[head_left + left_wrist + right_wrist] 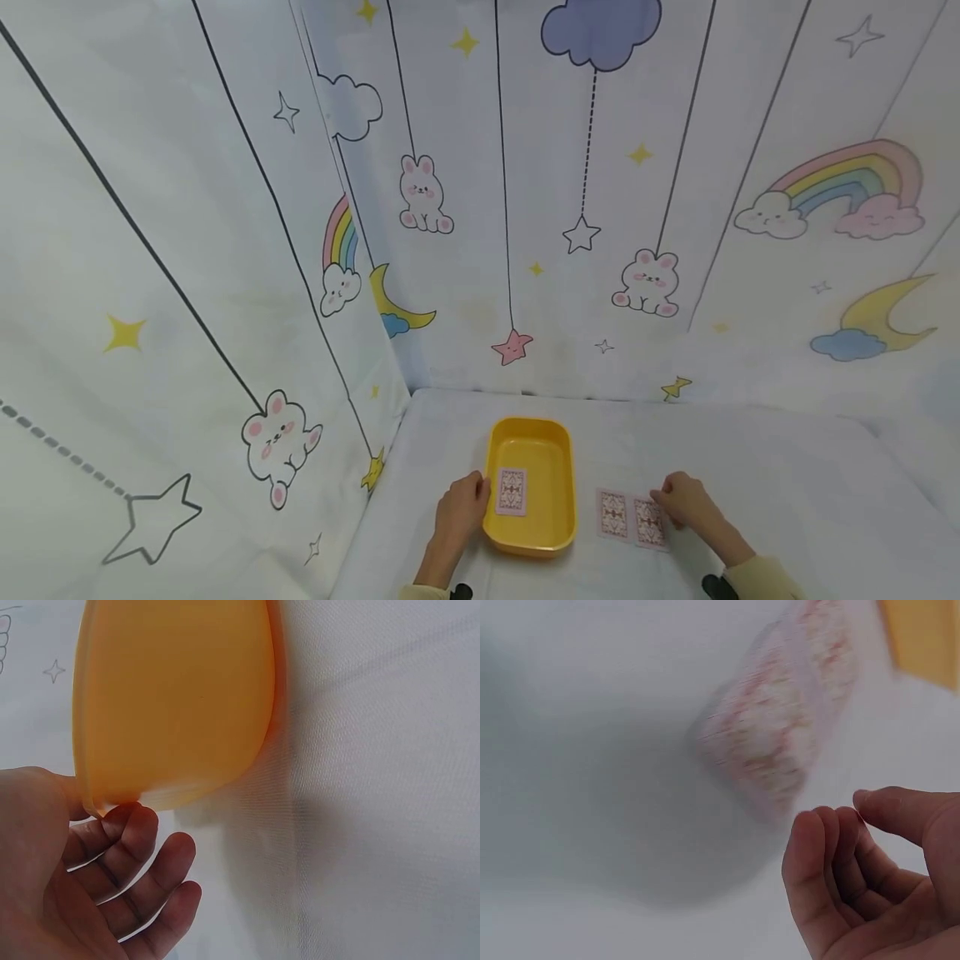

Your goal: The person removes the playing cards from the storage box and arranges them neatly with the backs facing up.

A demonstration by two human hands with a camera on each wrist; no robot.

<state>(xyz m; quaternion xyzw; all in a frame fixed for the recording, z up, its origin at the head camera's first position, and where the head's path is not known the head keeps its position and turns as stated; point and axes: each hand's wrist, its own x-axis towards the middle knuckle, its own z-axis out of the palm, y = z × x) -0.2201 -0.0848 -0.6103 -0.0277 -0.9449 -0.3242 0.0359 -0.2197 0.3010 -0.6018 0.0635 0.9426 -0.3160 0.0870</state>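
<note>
I'm seeing left hand (459, 507) pinching yellow tray (553, 475) at 9 o'clock; right hand (687, 500) bunching fingertips, holding nothing, beside right card (648, 523), lying at tray's 4 o'clock; probably light, bendy, slippery, needing edge pinching

A white tablecloth (810, 483) stretches beneath the left hand (459, 510) and the right hand (693, 504). Beyond both hangs white printed fabric (465, 108). Ahead of the left hand it shows a pink star (513, 347) and, higher, a bunny (426, 200); ahead of the right hand, a bear (647, 285). Farther right of that hand are a rainbow (847, 179) and a yellow crescent moon (892, 312). Left of the left hand appear another bear (273, 442) and a grey-outlined star (153, 521).
</note>
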